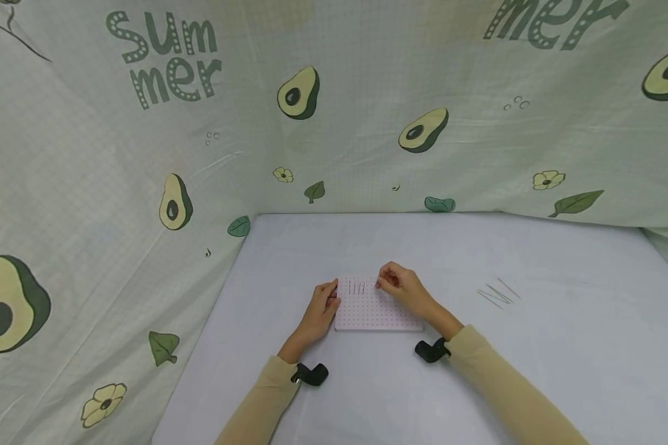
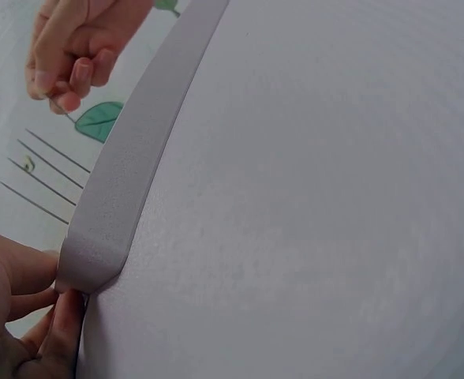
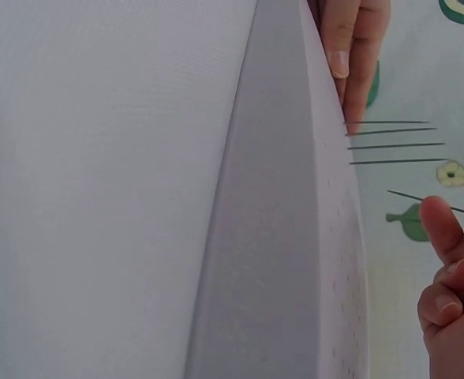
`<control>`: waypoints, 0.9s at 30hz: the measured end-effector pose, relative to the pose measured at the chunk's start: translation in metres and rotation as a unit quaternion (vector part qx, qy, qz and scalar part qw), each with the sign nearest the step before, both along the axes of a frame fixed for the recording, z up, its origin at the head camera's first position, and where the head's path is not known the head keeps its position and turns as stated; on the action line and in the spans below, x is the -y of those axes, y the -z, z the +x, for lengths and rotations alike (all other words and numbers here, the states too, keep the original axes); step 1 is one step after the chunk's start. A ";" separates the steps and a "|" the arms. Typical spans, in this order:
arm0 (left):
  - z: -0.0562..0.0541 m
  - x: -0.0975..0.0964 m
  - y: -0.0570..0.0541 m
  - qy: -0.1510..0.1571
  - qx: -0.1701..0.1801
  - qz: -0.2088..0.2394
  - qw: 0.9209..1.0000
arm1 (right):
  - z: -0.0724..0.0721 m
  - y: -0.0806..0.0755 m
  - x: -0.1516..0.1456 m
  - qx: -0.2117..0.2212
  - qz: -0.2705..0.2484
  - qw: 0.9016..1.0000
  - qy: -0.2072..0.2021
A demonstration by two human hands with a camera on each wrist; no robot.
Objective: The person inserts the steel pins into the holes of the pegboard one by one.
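Head view: pinching a stick in right fingers above the pegboard, gripping its left edge in left fingers; could seat crooked if tilted (steady!), or, drifting, knock standing sticks.

A pale pinkish white is shown by the board, whose face is patterned with rows of small dark dots; its side is rendered lavender-grey in the wrist views. The upright sticks are seen as dark grey there, reddish brown from the head. Brownish-olive tones are carried by the loose sticks. The counter is coloured bluish white, the sleeves beige, the wrist cameras black. The pale green cloth is printed with green-edged yellow avocados, green leaves, cream flowers and white-dotted grey-green lettering.
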State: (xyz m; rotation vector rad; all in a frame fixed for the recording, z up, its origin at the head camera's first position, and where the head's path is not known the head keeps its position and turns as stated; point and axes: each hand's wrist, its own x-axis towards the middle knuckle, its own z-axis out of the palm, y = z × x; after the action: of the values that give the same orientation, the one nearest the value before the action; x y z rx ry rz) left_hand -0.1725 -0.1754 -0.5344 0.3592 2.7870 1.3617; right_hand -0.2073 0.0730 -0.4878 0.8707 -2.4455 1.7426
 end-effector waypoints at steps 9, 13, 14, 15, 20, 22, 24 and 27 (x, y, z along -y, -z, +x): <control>0.002 -0.001 -0.003 -0.005 0.007 0.004 1.000 | -0.013 0.027 0.005 -0.006 0.002 1.000 -0.010; 0.001 0.000 -0.001 -0.004 0.010 0.000 1.000 | -0.013 0.028 0.007 -0.014 0.007 1.000 -0.011; 0.001 0.001 -0.001 -0.002 0.009 0.003 1.000 | -0.013 0.029 0.007 -0.016 0.008 1.000 -0.010; 0.001 0.001 -0.001 -0.001 0.007 0.005 1.000 | -0.013 0.029 0.007 -0.018 0.010 1.000 -0.007; 0.000 0.001 -0.001 0.004 -0.003 0.019 1.000 | -0.012 0.031 0.009 -0.020 0.020 1.000 0.002; 0.000 0.001 -0.001 0.003 -0.003 0.018 1.000 | -0.011 0.032 0.009 -0.020 0.023 1.000 0.004; 0.000 0.000 -0.002 0.003 -0.002 0.019 1.000 | -0.011 0.032 0.010 -0.020 0.026 0.999 0.006; 0.000 0.000 -0.003 0.003 0.000 0.020 1.000 | -0.011 0.032 0.011 -0.025 0.033 0.999 0.009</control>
State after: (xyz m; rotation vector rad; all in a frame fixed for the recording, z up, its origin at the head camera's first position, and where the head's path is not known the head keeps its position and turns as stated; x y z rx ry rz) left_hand -0.1726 -0.1753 -0.5319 0.3674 2.7595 1.4175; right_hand -0.2180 0.0623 -0.5194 0.8829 -2.4837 1.6243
